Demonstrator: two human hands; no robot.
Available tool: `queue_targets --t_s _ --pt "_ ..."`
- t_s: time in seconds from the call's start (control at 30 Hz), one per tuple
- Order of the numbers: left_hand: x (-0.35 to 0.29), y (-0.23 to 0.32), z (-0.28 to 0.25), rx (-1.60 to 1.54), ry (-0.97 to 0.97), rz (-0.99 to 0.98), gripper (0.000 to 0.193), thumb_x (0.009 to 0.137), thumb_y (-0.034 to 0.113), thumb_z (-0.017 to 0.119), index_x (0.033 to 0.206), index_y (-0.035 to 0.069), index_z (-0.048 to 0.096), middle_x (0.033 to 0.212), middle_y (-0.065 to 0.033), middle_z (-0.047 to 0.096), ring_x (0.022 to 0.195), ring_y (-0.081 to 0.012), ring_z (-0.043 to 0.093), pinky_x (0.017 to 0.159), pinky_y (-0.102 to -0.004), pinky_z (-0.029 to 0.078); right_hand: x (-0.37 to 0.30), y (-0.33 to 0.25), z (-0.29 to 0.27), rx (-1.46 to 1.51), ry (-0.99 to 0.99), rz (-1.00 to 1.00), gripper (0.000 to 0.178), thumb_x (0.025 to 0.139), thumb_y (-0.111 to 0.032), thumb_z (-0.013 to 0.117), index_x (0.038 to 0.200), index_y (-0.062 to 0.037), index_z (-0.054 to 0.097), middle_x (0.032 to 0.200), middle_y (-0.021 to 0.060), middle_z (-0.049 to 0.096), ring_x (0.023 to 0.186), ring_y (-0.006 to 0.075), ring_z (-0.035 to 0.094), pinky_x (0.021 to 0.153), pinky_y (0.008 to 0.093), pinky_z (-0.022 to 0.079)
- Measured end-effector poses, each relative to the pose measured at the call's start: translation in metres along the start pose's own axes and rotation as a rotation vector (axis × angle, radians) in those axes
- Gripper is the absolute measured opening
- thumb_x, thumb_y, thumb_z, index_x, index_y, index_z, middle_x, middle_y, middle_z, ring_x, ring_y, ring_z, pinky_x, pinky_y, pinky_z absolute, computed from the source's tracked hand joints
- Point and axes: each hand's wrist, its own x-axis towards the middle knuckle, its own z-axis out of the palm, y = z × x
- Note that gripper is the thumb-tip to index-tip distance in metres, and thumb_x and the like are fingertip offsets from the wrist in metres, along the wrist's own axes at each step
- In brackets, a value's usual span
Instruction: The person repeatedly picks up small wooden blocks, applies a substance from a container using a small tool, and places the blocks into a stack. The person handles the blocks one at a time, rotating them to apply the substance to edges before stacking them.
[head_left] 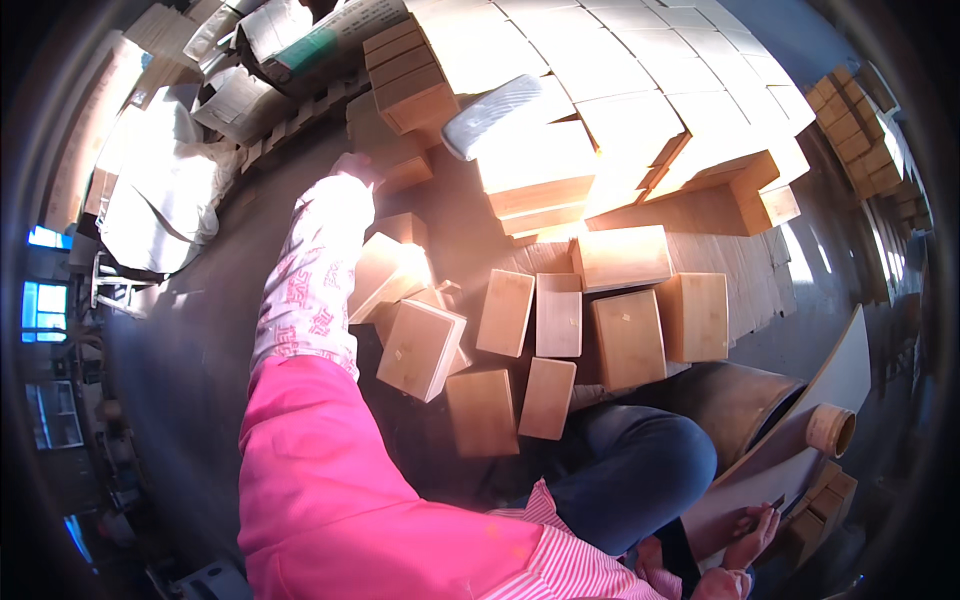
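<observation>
My left arm stretches up and forward. My left hand point(354, 168), pale in the bright light, is at the left end of a wooden box point(405, 172) beside the stacked boxes; its fingers are too washed out to make out. At the lower right, my right hand point(755, 537) is closed round a small, dark, thin thing point(778, 504), whose kind I cannot tell. It is over a pale board point(735, 495). In front of my bent knee, several loose wooden boxes point(628, 338) stand or lean on the floor, some tilted against each other point(422, 347).
A broad stack of wooden boxes point(640, 120) fills the far side, with a plastic-wrapped bundle point(490, 115) at its near left edge. Flattened cardboard point(755, 275) lies beneath. At right, a brown roll point(830, 430) rests on the board. Cartons point(240, 105) and a white sack point(160, 190) stand far left.
</observation>
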Motion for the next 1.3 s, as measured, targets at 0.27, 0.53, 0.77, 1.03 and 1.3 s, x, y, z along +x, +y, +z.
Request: queue_targets --t_s 0.27,0.53,0.77,1.03,1.3 --pt "0.060 0.036 0.043 0.168 -0.190 -0.015 0.043 0.077 0.025 0.078 0.116 0.009 0.069 0.119 -0.0155 0.069 0.109 -0.0334 0.068 0.093 -0.0426 0.056 -0.011 -0.011 -0.002 -0.023 0.089 0.094 0.022 0.108 -0.029 0.052 0.111 -0.0095 0.062 0.078 0.0010 0.063 0.055 0.0061 0.048 0.045 0.0212 0.035" --pt "0.078 0.049 0.071 0.269 -0.263 0.047 0.053 0.073 0.022 0.081 0.122 0.009 0.063 0.123 -0.0156 0.066 0.112 -0.0339 0.066 0.093 -0.0440 0.056 -0.015 -0.011 -0.005 -0.019 0.119 0.087 0.022 0.109 -0.029 0.051 0.109 -0.0089 0.062 0.076 0.0005 0.062 0.054 0.0066 0.048 0.044 0.0219 0.034" --pt "0.073 0.051 0.058 0.288 -0.270 0.095 0.063 0.070 0.019 0.084 0.127 0.009 0.058 0.127 -0.0156 0.063 0.114 -0.0343 0.065 0.094 -0.0453 0.055 -0.014 -0.006 -0.006 0.032 0.126 0.092 0.021 0.109 -0.027 0.051 0.109 -0.0086 0.063 0.074 -0.0002 0.061 0.053 0.0060 0.048 0.045 0.0214 0.034" --pt "0.049 0.049 0.044 0.297 -0.263 0.147 0.075 0.066 0.016 0.087 0.133 0.009 0.051 0.131 -0.0157 0.060 0.117 -0.0348 0.063 0.094 -0.0467 0.055 -0.013 -0.003 0.000 0.004 0.092 0.024 0.022 0.108 -0.028 0.053 0.108 -0.0090 0.063 0.075 0.0005 0.063 0.054 0.0051 0.048 0.046 0.0209 0.034" --pt "-0.013 0.006 -0.038 0.196 0.079 0.283 0.089 0.062 0.012 0.089 0.139 0.011 0.045 0.134 -0.0175 0.058 0.120 -0.0373 0.060 0.096 -0.0489 0.053 -0.009 -0.007 0.006 0.027 0.069 0.036 0.021 0.109 -0.025 0.050 0.108 -0.0097 0.064 0.076 0.0013 0.066 0.056 0.0058 0.052 0.046 0.0213 0.038"
